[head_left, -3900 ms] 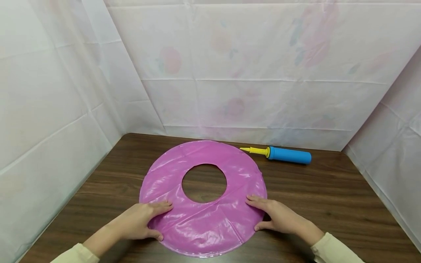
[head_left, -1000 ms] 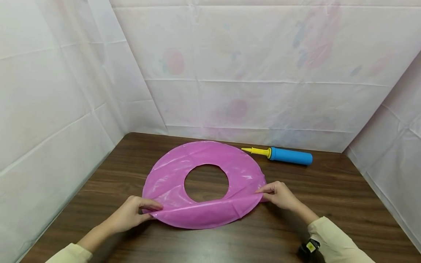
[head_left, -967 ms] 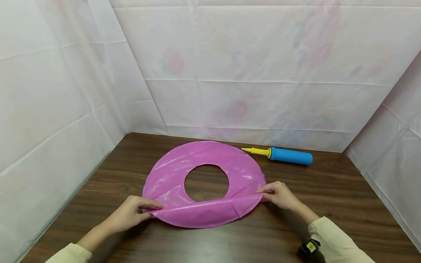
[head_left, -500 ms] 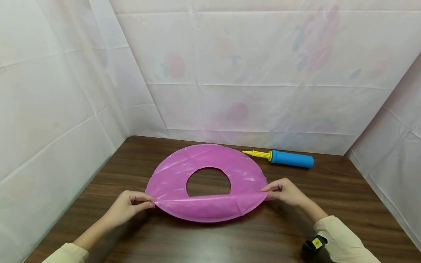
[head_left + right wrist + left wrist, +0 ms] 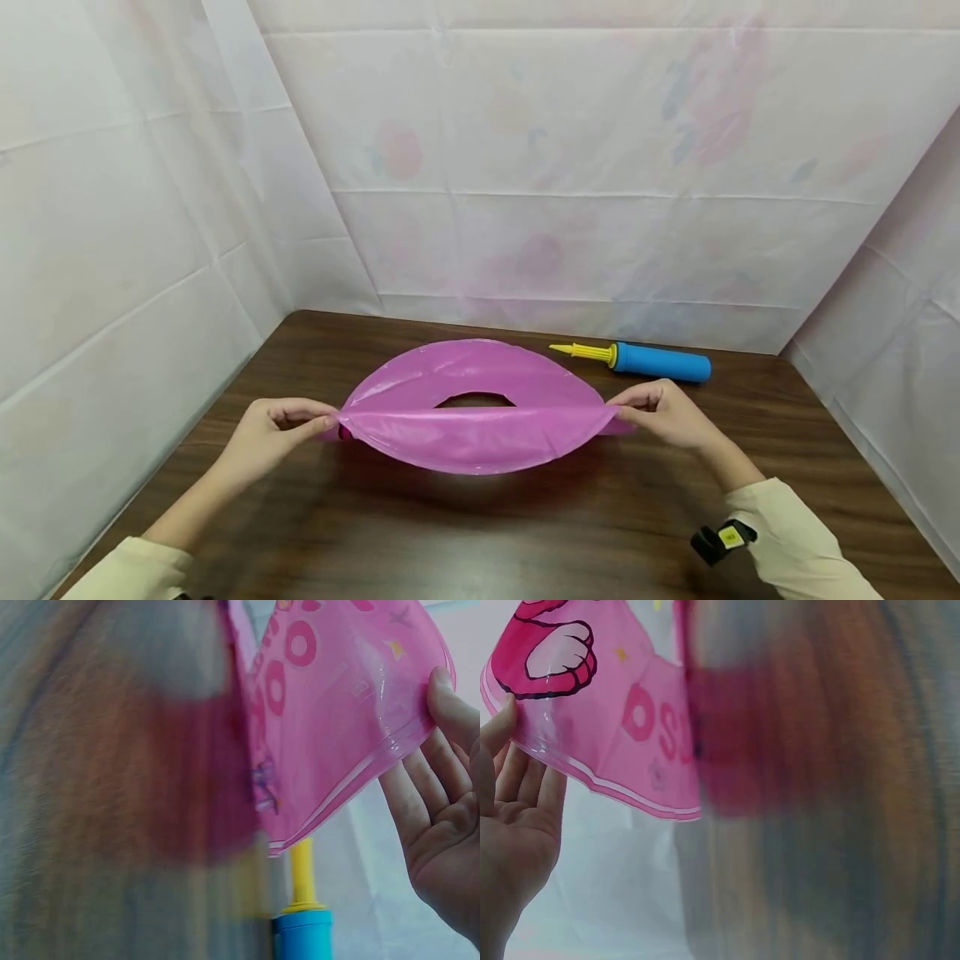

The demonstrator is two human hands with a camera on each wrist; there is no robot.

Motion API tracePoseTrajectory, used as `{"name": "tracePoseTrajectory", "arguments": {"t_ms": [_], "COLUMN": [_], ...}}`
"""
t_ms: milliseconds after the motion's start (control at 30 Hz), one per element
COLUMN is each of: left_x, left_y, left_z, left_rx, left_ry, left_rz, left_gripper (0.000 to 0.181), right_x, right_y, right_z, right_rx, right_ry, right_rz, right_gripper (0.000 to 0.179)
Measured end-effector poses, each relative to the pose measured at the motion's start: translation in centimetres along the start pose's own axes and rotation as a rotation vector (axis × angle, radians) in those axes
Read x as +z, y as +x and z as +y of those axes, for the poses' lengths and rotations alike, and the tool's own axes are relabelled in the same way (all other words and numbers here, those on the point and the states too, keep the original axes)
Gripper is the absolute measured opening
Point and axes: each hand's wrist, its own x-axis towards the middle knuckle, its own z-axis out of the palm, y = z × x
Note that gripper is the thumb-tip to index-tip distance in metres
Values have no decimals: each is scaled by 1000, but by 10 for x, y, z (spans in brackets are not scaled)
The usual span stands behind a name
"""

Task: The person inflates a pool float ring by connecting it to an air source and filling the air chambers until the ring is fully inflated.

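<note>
A flat, deflated pink swim ring (image 5: pixel 480 437) is held up at its near side, with its far part lower toward the table. My left hand (image 5: pixel 262 437) pinches the left edge between thumb and fingers. At the right edge, my right hand (image 5: pixel 671 417) grips it the same way. The near flap is stretched taut between both hands and covers much of the centre hole. In the left wrist view, the underside of the ring (image 5: pixel 600 735) carries a printed cartoon figure and letters. More letters and a yellow star show on the ring (image 5: pixel 337 712) in the right wrist view.
A hand pump (image 5: pixel 662 362) with a blue barrel and yellow nozzle lies behind the ring at the back right. The dark wood table (image 5: pixel 480 550) is bordered by white printed sheets (image 5: pixel 600 167) at the back and sides.
Earlier both hands rested on the flat ring. They then pinched its near edge, folded it up, and have since raised it farther, so the hole now looks much narrower. The pump stays put.
</note>
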Motion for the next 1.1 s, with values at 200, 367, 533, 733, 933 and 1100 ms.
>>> {"name": "tracePoseTrajectory", "arguments": {"t_ms": [200,367,533,733,933,1100], "left_x": [-10,-19,-24,-27,-29,-30], "left_y": [2,5,7,5,1,-2], "left_z": [22,44,66,90,107,124], "left_rx": [-9,21,59,87,121,174], "left_ry": [130,146,153,143,133,140], "left_rz": [110,188,271,326,376,400], "left_gripper": [9,10,17,22,23,18], "right_x": [-9,-18,-23,-23,-24,-26], "right_y": [1,1,-3,-12,-20,-23], "right_z": [-26,-50,-72,-97,-115,-124], "right_rx": [-33,-132,-215,-227,-269,-370], "right_ry": [-55,-42,-87,-158,-142,-33], "right_rz": [49,126,246,388,502,567], "right_gripper": [15,20,26,29,27,25]}}
